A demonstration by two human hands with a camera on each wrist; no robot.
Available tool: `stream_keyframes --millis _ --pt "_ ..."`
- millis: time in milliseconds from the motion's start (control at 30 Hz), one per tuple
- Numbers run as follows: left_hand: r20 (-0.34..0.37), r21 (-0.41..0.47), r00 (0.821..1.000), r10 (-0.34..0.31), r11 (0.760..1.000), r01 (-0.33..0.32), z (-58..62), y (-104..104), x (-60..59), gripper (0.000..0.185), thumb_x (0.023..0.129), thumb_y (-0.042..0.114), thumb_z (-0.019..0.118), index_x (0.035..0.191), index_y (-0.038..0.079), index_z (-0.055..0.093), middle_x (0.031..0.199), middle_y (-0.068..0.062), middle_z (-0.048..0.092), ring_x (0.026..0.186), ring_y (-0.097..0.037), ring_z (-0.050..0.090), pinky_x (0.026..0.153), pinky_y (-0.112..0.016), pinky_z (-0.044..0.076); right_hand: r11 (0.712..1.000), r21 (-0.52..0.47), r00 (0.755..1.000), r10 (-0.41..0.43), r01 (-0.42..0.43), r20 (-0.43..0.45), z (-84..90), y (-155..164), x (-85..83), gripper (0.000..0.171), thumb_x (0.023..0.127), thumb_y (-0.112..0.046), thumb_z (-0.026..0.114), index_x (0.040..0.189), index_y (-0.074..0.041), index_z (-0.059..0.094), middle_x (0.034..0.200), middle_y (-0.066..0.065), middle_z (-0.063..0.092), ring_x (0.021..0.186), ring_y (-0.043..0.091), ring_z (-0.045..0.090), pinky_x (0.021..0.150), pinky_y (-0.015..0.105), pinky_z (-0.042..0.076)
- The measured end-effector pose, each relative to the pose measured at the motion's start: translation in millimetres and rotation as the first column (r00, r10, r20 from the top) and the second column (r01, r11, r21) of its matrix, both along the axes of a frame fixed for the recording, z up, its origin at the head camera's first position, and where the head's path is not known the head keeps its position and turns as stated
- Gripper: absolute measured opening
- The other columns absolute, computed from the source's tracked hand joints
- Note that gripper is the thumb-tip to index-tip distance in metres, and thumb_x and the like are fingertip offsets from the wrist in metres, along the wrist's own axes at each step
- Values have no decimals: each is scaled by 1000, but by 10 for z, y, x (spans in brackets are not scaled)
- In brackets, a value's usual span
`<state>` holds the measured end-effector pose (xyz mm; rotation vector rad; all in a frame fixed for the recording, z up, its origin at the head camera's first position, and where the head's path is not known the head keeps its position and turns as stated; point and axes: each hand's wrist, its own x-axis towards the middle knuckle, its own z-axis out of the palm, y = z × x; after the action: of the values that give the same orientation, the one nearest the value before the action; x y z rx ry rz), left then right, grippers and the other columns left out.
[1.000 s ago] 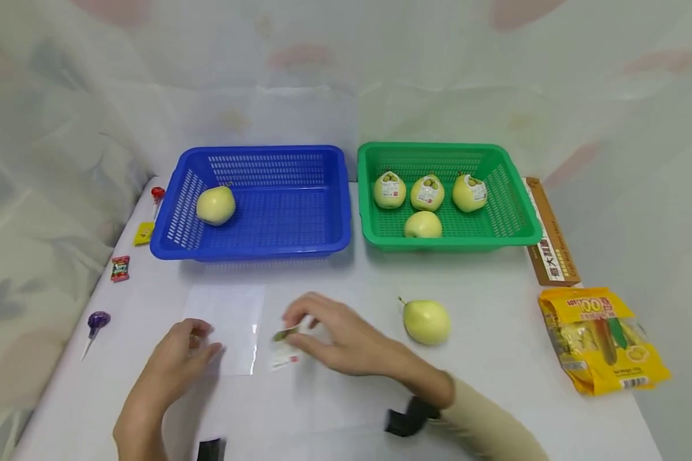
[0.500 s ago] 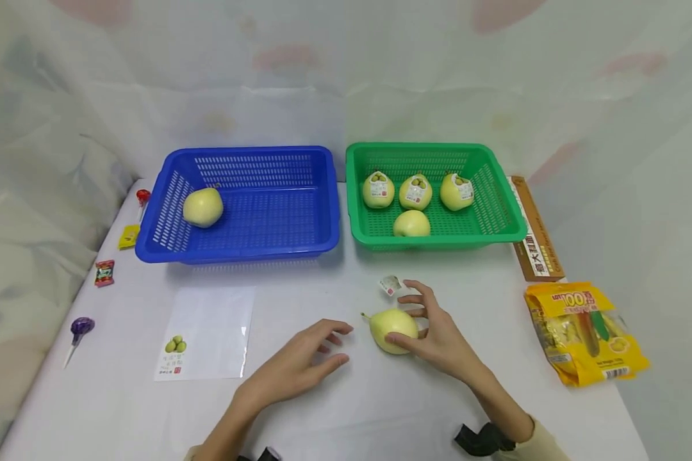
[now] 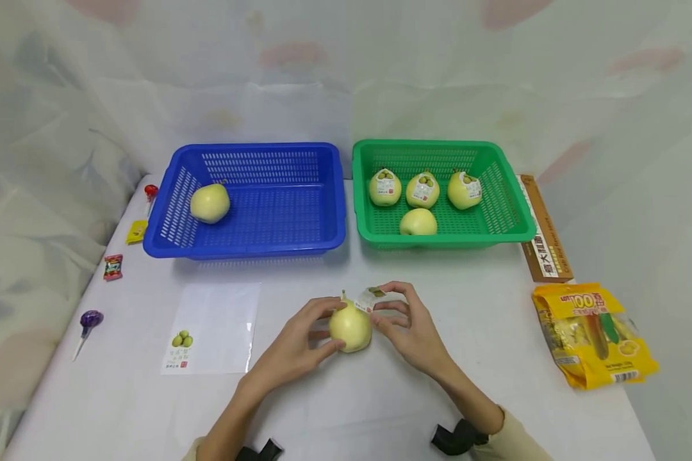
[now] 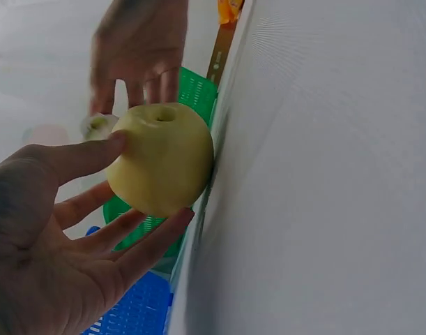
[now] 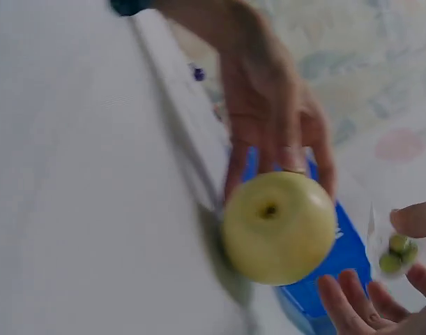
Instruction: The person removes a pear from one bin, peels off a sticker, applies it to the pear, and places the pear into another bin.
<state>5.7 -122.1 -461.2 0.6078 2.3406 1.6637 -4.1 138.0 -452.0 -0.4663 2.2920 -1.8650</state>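
Both hands meet at a bare pear point(image 3: 350, 326) standing on the white surface point(image 3: 334, 410): the left hand point(image 3: 291, 346) cups it with curled fingers, while the right hand point(image 3: 412, 330) pinches a small sticker point(image 3: 370, 299) just beside its top, seemingly not yet stuck down. Three stickered pears and one bare lie in the green basket point(image 3: 510, 221); another bare one waits in the blue basket point(image 3: 329, 237).
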Motion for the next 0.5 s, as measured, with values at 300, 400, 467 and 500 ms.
stream_keyframes --millis 300,400,467,500 --pt "56 -15 997 -47 999 48 -32 46 -4 68 92 5 86 153 11 55 154 -14 60 134 -40 68 98 -31 67 966 115 968 240 -230 -78 129 74 -171 14 104 -9 72 117 -10 65 112 6 71 107 11 68 92 27 64" --pt "72 -34 997 -35 999 37 -23 55 5 67 93 6 85 152 13 56 151 -14 61 130 -38 71 97 -29 67 963 152 964 240 -222 -118 103 53 -149 15 104 -9 73 115 -10 65 110 4 74 103 11 69 89 26 63" --pt "85 -45 996 -22 999 26 -17 57 11 66 93 6 85 152 14 56 150 -14 62 127 -38 72 94 -27 67 962 160 962 243 -222 -125 80 46 -129 14 104 -9 73 115 -10 64 111 4 75 103 10 69 89 25 63" --pt "91 -50 996 -16 999 20 -14 56 13 66 93 6 85 152 14 56 150 -14 62 126 -38 72 94 -26 67 961 160 961 245 -224 -125 71 46 -121 14 104 -8 72 115 -10 63 112 5 75 103 10 70 89 25 63"
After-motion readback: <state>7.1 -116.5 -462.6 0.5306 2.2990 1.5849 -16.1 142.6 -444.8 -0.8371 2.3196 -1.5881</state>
